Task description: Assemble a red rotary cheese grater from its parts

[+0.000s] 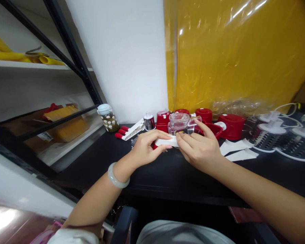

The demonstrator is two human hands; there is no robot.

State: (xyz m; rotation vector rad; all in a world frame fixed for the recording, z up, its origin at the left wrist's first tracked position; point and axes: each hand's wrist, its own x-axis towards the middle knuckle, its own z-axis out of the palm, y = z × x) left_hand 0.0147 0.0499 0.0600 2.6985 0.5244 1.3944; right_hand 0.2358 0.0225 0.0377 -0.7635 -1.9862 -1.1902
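A white plastic piece (164, 142) is held level above the black table, between my two hands. My left hand (147, 145) pinches it near its left end, thumb below and fingers on top; a bit of red shows beside the fingers. At its right end my right hand (197, 147) grips with bent fingers, while the index finger points up and away. What the right fingertips press on is hidden. Just behind the hands stand clear plastic parts (179, 121) and a red plastic housing (163, 119). White crank handles with red grips (133, 130) lie left of them.
Several red housings (231, 126) line the back. To the right are white curved strips (236, 145) and grater drums (266, 135) with white tops. A flowered jar (108, 118) stands at back left beside a shelf rack (73, 51). Yellow plastic sheeting (239, 51) hangs behind.
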